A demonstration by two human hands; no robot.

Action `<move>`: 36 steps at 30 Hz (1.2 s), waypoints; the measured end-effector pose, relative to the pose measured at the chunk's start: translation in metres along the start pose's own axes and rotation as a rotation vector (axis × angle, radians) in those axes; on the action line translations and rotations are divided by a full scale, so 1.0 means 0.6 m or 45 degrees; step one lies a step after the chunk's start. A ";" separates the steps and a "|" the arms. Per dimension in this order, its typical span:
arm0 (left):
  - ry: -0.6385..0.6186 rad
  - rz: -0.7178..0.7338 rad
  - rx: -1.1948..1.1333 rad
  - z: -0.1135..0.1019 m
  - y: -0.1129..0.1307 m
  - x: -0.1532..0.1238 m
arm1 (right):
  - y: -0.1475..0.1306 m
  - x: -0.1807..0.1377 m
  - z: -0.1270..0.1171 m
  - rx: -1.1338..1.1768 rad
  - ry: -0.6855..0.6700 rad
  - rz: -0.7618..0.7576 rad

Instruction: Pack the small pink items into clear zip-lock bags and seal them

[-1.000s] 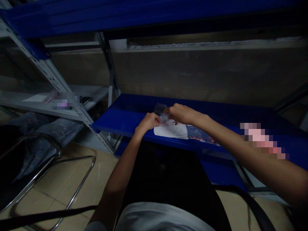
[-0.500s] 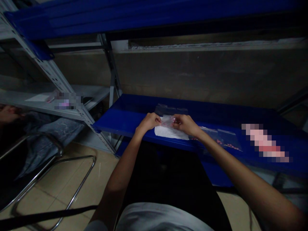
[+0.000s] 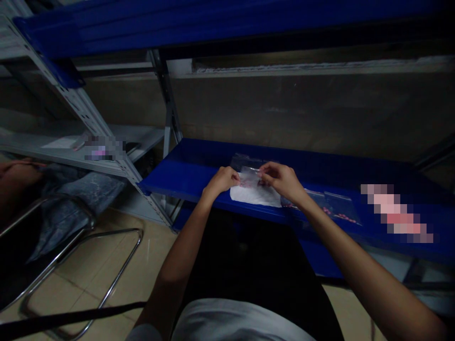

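A small clear plastic bag (image 3: 250, 174) with pinkish bits low in it is held over a white paper sheet (image 3: 253, 196) on the blue shelf. My left hand (image 3: 225, 179) pinches at the lower left of this bag, fingers closed. At its upper right edge, my right hand (image 3: 282, 178) closes thumb and fingers on the plastic. The exact contact of the fingertips is hard to make out in the dim light. Behind lie more flat clear bags (image 3: 241, 160). Beyond my right forearm is a zip bag (image 3: 341, 208) with small pink beads.
The blue shelf (image 3: 199, 163) runs along the wall, with another blue shelf (image 3: 227, 28) overhead. A blurred-out pink item (image 3: 394, 213) lies at right. Left are a metal post (image 3: 88, 111), a grey shelf (image 3: 149, 135), a chair frame (image 3: 117, 274) and another person's hand (image 3: 23, 173).
My right hand has risen slightly to the bag's upper edge, and the plastic stands more spread out between my hands. The left hand stays nearly in place. The view has shifted a little.
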State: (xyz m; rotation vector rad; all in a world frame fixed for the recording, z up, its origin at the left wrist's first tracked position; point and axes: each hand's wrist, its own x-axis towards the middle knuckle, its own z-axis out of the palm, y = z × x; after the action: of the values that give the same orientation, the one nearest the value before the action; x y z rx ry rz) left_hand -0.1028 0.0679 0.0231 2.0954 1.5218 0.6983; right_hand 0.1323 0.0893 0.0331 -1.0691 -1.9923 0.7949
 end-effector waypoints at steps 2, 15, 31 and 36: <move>-0.005 0.002 -0.004 -0.001 0.002 -0.001 | -0.005 0.000 -0.001 0.039 0.008 -0.017; -0.008 0.011 -0.015 -0.003 0.002 -0.003 | 0.035 -0.023 0.022 0.356 0.085 0.107; 0.028 0.062 -0.075 0.004 -0.013 0.004 | 0.060 -0.026 0.045 0.034 0.038 0.059; 0.052 0.054 -0.109 0.006 -0.015 0.006 | 0.058 -0.019 0.041 -0.088 0.065 0.035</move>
State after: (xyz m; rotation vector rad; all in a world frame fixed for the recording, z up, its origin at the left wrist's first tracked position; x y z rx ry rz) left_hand -0.1063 0.0736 0.0151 2.0674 1.4464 0.8119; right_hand 0.1309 0.0908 -0.0110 -1.1477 -1.9785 0.7106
